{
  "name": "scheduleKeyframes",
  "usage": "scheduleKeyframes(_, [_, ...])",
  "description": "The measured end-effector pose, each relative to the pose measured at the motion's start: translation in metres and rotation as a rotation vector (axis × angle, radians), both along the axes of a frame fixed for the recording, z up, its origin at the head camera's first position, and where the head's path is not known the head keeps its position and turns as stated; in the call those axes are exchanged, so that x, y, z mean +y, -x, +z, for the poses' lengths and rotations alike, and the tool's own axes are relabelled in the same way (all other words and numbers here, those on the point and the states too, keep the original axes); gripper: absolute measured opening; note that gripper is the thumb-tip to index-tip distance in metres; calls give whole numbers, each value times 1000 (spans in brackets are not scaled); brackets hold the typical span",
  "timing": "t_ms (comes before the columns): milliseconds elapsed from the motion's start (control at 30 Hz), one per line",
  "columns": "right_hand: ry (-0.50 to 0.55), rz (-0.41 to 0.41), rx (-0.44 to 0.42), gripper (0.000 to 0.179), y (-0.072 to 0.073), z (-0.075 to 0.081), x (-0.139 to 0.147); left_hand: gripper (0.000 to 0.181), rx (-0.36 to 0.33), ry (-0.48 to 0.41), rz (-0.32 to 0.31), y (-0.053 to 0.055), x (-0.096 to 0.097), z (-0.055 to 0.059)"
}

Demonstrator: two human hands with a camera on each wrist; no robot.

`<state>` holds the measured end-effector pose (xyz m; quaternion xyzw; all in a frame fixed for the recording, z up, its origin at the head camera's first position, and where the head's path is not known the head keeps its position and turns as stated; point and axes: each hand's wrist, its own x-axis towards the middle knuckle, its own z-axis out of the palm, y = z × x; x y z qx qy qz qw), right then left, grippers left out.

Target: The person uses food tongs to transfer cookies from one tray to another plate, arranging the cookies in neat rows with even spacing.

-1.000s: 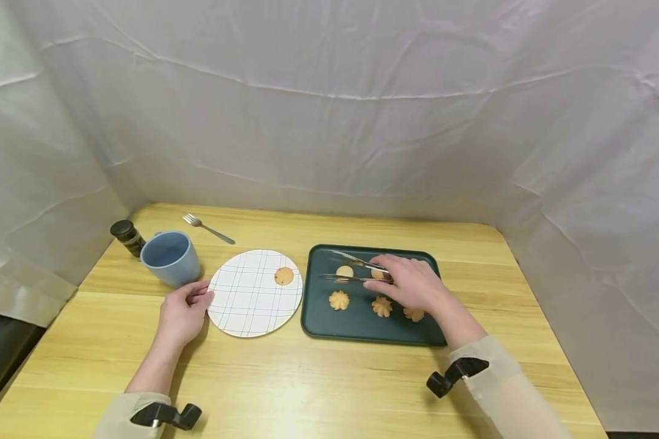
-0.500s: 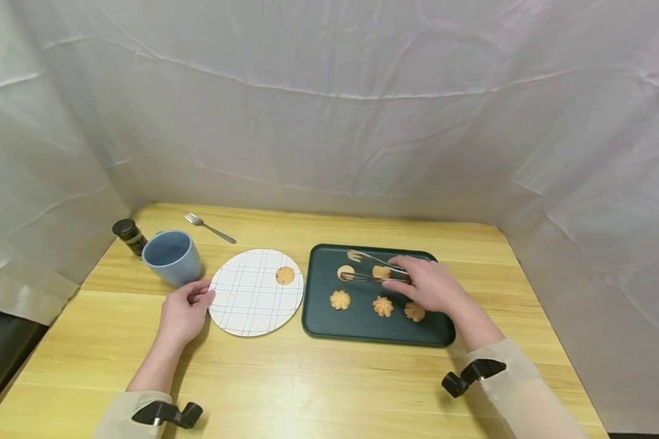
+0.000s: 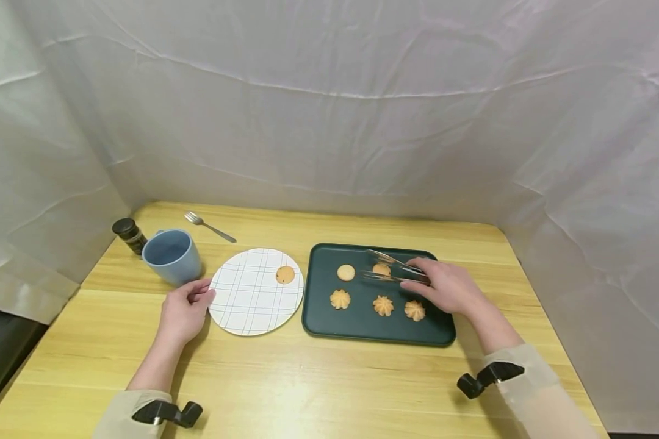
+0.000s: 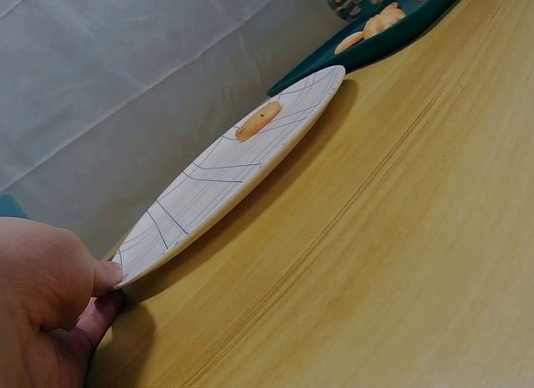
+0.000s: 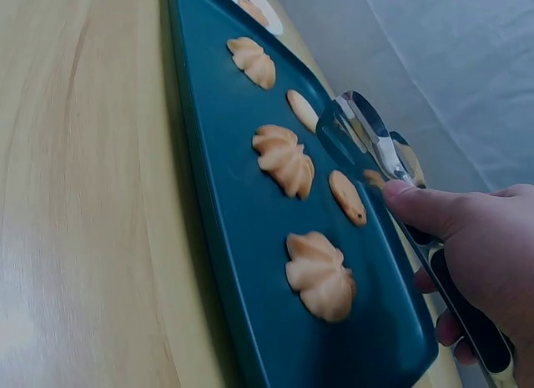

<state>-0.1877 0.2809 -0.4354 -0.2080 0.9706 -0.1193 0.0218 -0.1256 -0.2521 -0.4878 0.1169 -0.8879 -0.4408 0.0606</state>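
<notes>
My left hand [image 3: 182, 314] pinches the left rim of a white plate [image 3: 241, 299] with blue lines, thumb on top and fingers beneath in the left wrist view. One round cookie with dark bits [image 3: 285, 275] lies on the plate. My right hand [image 3: 445, 286] grips metal tongs [image 5: 380, 146] over a dark green tray [image 3: 362, 326]. The tongs' arms are spread, with nothing between them in the right wrist view, near a round cookie with dark bits [image 5: 347, 198]. A plain round cookie [image 3: 346, 272] and fluted cookies [image 3: 383, 306] lie on the tray.
A blue mug [image 3: 172, 257] stands just beyond my left hand. A black-capped jar [image 3: 129, 235] is behind it at the left edge, and a fork [image 3: 210, 227] lies near the back. Pale cloth walls [image 3: 329, 134] enclose the wooden table [image 3: 307, 390].
My right hand has moved right with the tongs, from over the plain round cookie to the one with dark bits. The left hand and plate have stayed put.
</notes>
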Motion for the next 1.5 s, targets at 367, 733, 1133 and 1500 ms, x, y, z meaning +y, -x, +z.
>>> scheduleKeyframes(367, [-1, -36, -19, 61, -1, -3, 17, 32, 15, -4, 3, -3, 2, 4])
scheduleKeyframes(733, [6, -43, -43, 57, -1, -7, 23, 33, 1, -18, 7, -2, 3, 5])
scheduleKeyframes(1133, [17, -44, -61, 59, 1, -8, 26, 34, -3, -24, 2, -2, 2, 5])
scheduleKeyframes(1500, [20, -44, -51, 60, 0, -6, 26, 33, 8, -17, 3, -2, 1, 2])
